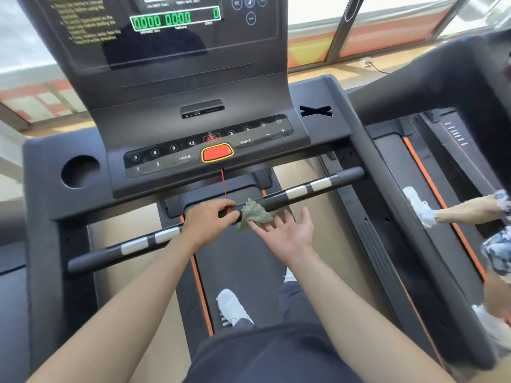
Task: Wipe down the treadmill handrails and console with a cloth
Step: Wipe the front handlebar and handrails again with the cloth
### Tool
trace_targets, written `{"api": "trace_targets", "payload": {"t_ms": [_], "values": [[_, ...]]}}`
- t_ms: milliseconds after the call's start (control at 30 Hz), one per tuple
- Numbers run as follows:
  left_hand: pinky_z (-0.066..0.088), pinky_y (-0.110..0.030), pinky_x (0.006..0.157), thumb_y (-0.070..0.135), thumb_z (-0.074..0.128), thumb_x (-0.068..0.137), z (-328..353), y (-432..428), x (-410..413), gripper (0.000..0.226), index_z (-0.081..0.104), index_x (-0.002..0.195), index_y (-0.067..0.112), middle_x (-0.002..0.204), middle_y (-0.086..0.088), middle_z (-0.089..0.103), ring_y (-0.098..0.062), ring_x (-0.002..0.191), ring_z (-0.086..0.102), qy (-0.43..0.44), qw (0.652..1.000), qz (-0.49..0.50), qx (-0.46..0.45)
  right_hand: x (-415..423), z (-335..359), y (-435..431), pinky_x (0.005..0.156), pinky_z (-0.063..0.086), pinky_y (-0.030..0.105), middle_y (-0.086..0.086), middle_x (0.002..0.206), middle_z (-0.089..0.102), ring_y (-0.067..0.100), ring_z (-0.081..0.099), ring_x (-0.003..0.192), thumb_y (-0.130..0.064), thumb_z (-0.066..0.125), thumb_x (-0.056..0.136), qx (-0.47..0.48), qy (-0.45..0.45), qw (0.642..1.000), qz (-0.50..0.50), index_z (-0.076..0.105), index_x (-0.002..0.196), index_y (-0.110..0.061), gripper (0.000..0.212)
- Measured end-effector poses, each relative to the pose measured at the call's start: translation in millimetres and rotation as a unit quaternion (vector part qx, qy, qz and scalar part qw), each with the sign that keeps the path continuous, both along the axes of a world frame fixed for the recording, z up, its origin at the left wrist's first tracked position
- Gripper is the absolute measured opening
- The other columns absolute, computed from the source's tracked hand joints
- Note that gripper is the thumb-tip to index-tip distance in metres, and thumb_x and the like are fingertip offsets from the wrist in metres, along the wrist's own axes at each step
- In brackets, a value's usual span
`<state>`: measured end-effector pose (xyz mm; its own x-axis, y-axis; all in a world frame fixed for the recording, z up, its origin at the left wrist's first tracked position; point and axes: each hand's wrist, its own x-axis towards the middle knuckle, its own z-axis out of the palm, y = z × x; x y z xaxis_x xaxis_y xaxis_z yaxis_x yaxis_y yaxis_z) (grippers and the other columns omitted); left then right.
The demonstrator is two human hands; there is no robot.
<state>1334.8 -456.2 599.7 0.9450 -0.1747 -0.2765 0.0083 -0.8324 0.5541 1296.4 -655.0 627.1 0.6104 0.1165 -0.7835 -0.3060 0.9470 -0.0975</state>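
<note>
You stood on the black belt (243, 261) of one treadmill (41, 189), a second treadmill (401, 161) at three o'clock, wooden floor (392, 60) and windows (387, 12) beyond at twelve; one console (193, 78) with one red stop button (217, 152) rose at twelve. One handrail (348, 174) carried four silver patches (296, 192); your left hand (210, 221) curled tight round it; one green cloth (255, 215) hung draped over it at that hand's three o'clock; your right hand (287, 230) lay spread palm up, fingertips touching the cloth, gripping nothing.
</note>
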Motion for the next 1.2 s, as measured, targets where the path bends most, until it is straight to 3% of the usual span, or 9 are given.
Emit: {"api": "trace_targets", "payload": {"t_ms": [167,333,500,667,833,933,1033,1100,1200], "values": [[0.04,-0.035,0.085,0.057,0.041,0.101,4.5,26.9,-5.6,0.034,0.058,0.13,0.052,0.125,0.014,0.069,-0.019,0.12,0.061,0.026,0.998,-0.016,0.062,-8.5,-8.2,30.2,0.103,0.032,0.075,0.013,0.141,0.051,0.049,0.044,0.134,-0.064,0.041,0.096,0.044,-0.01,0.999,0.014,0.045,0.142,-0.018,0.065],[0.043,-0.036,0.088,0.055,0.038,0.103,4.4,29.6,-14.1,0.038,0.055,0.136,0.047,0.127,0.015,0.069,-0.018,0.12,0.062,0.001,0.996,-0.024,0.085,-17.9,-16.6,51.8,0.107,0.031,0.072,0.021,0.14,0.051,0.051,0.049,0.129,-0.064,0.042,0.096,0.086,-0.01,0.996,0.027,0.05,0.129,-0.008,0.066],[0.045,-0.036,0.089,0.05,0.039,0.104,9.7,26.4,-16.5,0.035,0.056,0.134,0.046,0.125,0.014,0.069,-0.019,0.117,0.063,0.007,0.996,-0.022,0.084,-15.6,-20.6,16.8,0.111,0.033,0.065,0.025,0.138,0.054,0.049,0.049,0.129,-0.062,0.042,0.097,0.076,0.009,0.997,-0.025,0.049,0.132,-0.001,0.071],[0.041,-0.034,0.079,0.046,0.04,0.104,11.8,16.9,-19.6,0.035,0.059,0.133,0.04,0.119,0.012,0.07,-0.019,0.111,0.063,0.011,0.995,0.004,0.097,-2.6,-20.6,-38.6,0.109,0.039,0.06,0.025,0.142,0.049,0.046,0.047,0.132,-0.052,0.051,0.097,0.068,0.014,0.994,-0.079,0.047,0.136,0.001,0.065],[0.046,-0.033,0.084,0.027,0.057,0.098,9.5,2.4,-24.9,0.024,0.071,0.118,0.026,0.113,0.008,0.071,-0.018,0.107,0.063,-0.017,0.996,0.088,0.018,16.9,-17.9,-93.0,0.105,0.047,0.05,0.018,0.139,0.053,0.038,0.053,0.127,-0.032,0.056,0.099,-0.025,0.03,0.993,-0.114,0.05,0.133,0.0,0.047],[0.051,-0.037,0.093,0.017,0.065,0.093,15.1,-16.6,-25.1,0.022,0.074,0.113,0.022,0.111,0.009,0.071,-0.016,0.107,0.064,-0.058,0.992,0.111,-0.016,24.1,-12.6,-119.9,0.103,0.05,0.04,0.01,0.118,0.061,0.027,0.057,0.119,-0.02,0.054,0.1,-0.085,0.012,0.992,-0.095,0.059,0.113,-0.001,0.023],[0.051,-0.036,0.093,0.011,0.068,0.091,22.6,-49.9,-20.3,0.023,0.074,0.111,0.022,0.108,0.012,0.071,-0.012,0.104,0.064,-0.091,0.991,0.088,-0.046,29.6,-0.9,-144.2,0.081,0.06,0.031,0.011,0.108,0.061,0.023,0.063,0.102,-0.011,0.056,0.098,-0.143,-0.035,0.986,-0.081,0.059,0.113,-0.005,0.017],[0.05,-0.032,0.093,0.012,0.069,0.09,25.9,-75.0,-12.5,0.024,0.074,0.111,0.024,0.108,0.015,0.07,-0.01,0.104,0.063,-0.087,0.992,0.063,-0.062,35.3,6.7,-161.5,0.073,0.061,0.035,0.014,0.104,0.064,0.027,0.066,0.092,-0.004,0.056,0.097,-0.235,-0.048,0.967,-0.086,0.06,0.108,-0.007,0.012],[0.046,-0.028,0.095,0.014,0.072,0.088,26.1,-109.7,4.5,0.026,0.074,0.112,0.023,0.11,0.013,0.07,-0.01,0.106,0.062,-0.084,0.994,0.019,-0.063,44.6,29.1,-191.2,0.091,0.056,0.051,0.012,0.102,0.068,0.031,0.065,0.095,-0.005,0.062,0.09,-0.448,-0.113,0.885,-0.06,0.064,0.096,-0.012,0.01]]}}
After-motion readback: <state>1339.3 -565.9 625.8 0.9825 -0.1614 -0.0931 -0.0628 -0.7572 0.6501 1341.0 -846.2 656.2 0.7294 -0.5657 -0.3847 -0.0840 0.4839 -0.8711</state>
